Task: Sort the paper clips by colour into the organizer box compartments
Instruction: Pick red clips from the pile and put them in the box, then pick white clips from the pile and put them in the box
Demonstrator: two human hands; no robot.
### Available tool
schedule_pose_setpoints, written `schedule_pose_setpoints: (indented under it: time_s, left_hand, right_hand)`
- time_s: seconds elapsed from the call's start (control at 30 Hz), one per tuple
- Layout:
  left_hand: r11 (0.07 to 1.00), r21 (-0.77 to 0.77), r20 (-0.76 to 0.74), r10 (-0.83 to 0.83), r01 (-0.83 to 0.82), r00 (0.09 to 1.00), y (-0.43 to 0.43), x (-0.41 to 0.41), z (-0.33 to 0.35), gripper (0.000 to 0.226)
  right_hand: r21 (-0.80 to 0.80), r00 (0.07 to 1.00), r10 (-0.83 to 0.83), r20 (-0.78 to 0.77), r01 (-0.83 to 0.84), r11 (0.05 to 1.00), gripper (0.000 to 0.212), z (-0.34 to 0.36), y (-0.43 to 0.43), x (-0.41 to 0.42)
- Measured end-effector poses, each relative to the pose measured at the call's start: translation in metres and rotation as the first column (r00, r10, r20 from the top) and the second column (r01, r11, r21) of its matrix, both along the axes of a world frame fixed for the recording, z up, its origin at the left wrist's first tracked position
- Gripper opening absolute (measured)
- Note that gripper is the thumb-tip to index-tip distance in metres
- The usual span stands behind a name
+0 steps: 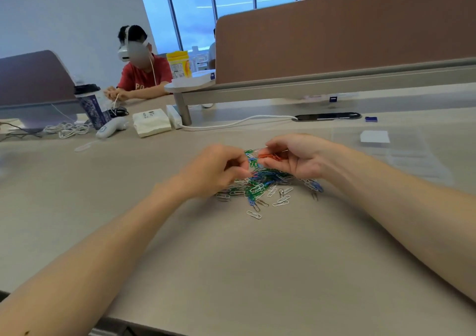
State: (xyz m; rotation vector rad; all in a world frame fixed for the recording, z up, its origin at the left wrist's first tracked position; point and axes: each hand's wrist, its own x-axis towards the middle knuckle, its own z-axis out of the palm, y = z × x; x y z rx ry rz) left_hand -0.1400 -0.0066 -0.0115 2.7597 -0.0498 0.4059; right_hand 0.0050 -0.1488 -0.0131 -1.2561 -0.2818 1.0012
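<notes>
Wide beige desk top [231, 271] fills the foreground; a brown fabric divider panel [334, 34] rises behind it on a grey rail [334, 78]. Tall blue-lit windows [193, 13] with dark frames beyond, pale white wall [64, 8] at left above a second brown panel [33, 78], cool daylight

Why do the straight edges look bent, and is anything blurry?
In the head view, the wide lens bows the partition; the left hand is slightly blurred, the paper clips fairly sharp; the windows glow bright blue; shadows on the table are soft.
</notes>
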Motion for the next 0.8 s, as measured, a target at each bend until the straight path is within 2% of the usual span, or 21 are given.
schedule_pose_setpoints:
  time_s: [0.07,0.17,0.43,0.6,0.8]
  left_hand:
    - [0.997,-0.072,0.168,0.011,0.001,0.986,-0.006,0.017,0.011,0.015]
    - [0.997,-0.072,0.257,-0.010,0.030,0.966,-0.019,0.044,0.019,0.012]
    - [0.980,-0.012,0.249,-0.192,0.201,0.949,-0.064,0.098,0.017,0.009]
    - [0.940,-0.223,0.313,-0.181,0.257,0.932,-0.085,0.121,0.020,0.019]
    - [0.892,-0.316,0.323,-0.218,0.322,0.921,-0.099,0.140,0.018,0.024]
  right_hand:
    - [-0.003,1.000,-0.008,0.001,0.008,1.000,0.021,0.005,-0.014,0.002]
    - [0.004,1.000,-0.011,0.023,0.011,1.000,0.023,0.010,-0.034,0.005]
    - [0.033,0.997,-0.076,0.027,0.075,0.997,0.014,0.016,-0.090,0.021]
    - [0.060,0.988,-0.155,0.002,0.155,0.986,0.015,0.019,-0.117,0.033]
    - [0.017,0.976,-0.215,0.040,0.214,0.977,0.024,0.020,-0.135,0.048]
